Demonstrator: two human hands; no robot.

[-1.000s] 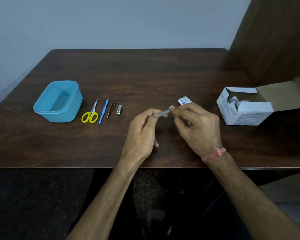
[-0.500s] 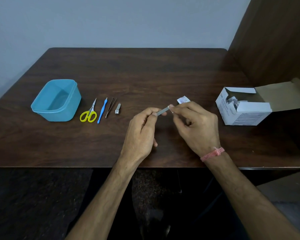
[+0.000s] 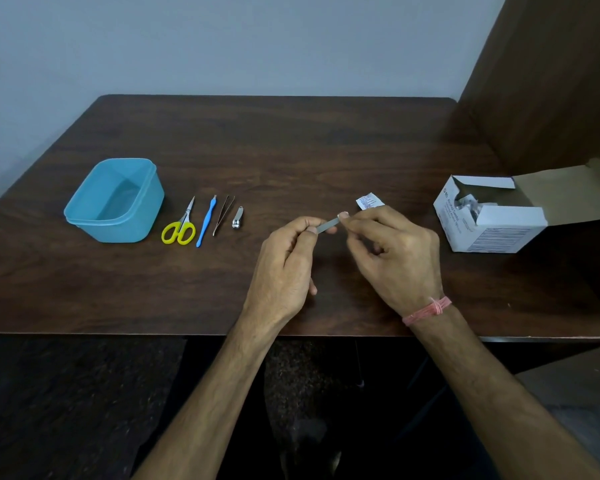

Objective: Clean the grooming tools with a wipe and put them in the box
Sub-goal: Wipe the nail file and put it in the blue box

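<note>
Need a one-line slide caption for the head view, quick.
Both hands, left and right, hold a small metal file above the table.

Dark print is seen on the side of the white carton (image 3: pixel 489 233) at the right of the table, but it is too small and blurred to be read. Small blue and red print is carried by the white sachet (image 3: pixel 369 201) beside the hands, and it cannot be made out either.
</note>
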